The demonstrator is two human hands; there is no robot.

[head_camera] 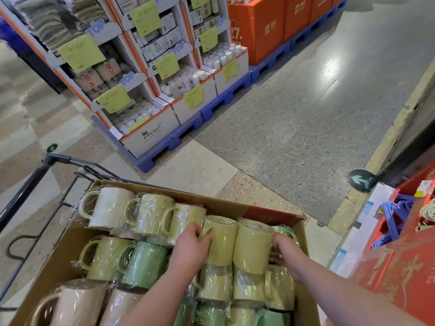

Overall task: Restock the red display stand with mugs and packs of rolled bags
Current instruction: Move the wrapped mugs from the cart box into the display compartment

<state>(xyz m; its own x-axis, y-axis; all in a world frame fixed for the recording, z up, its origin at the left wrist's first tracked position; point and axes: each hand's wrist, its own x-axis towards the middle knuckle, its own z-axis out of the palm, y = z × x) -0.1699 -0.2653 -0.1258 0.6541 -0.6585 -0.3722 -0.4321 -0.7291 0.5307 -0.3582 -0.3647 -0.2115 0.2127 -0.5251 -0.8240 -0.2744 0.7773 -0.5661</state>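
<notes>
You seem near the start: your left hand [190,245] and right hand [286,251] curl round the two ends of a wrapped pair of mugs [237,243] lying in the almost full cardboard box [270,211], with the red display stand [400,267] at your right.

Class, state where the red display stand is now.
In the head view, the red display stand sits at the lower right edge, beside the cardboard box of mugs, holding blue hangers.
</notes>
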